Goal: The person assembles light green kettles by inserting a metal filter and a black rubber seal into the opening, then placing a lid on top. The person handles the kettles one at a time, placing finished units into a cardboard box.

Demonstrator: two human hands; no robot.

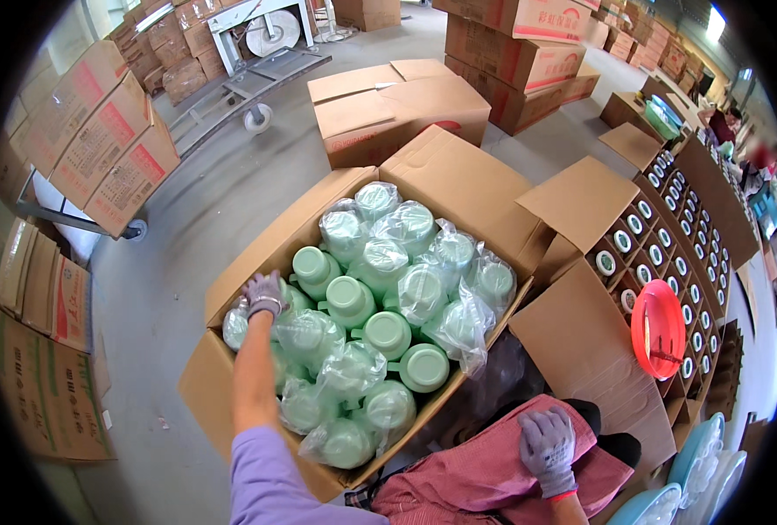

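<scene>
My left hand (266, 295), in a grey glove, reaches to the left side of a cardboard box (218, 367) packed with pale green cups. Its fingers look spread beside a green cup (297, 303) near the box wall; their tips are partly hidden. Several cups show bare bases facing up, such as the green cup (350, 302) in the middle. Others sit in clear plastic bags, like the bagged cup (311, 337). My right hand (546, 442), also gloved, lies open on the red apron (467, 472) over my lap, holding nothing.
At the right, an open carton (572, 341) holds rows of bottle-like items with white-and-green tops in dividers; a red round tray (657, 328) rests on them. A closed box (397, 109) stands beyond. Stacked cartons (100, 140) on a cart are at left. Blue basins (699, 455) stand lower right.
</scene>
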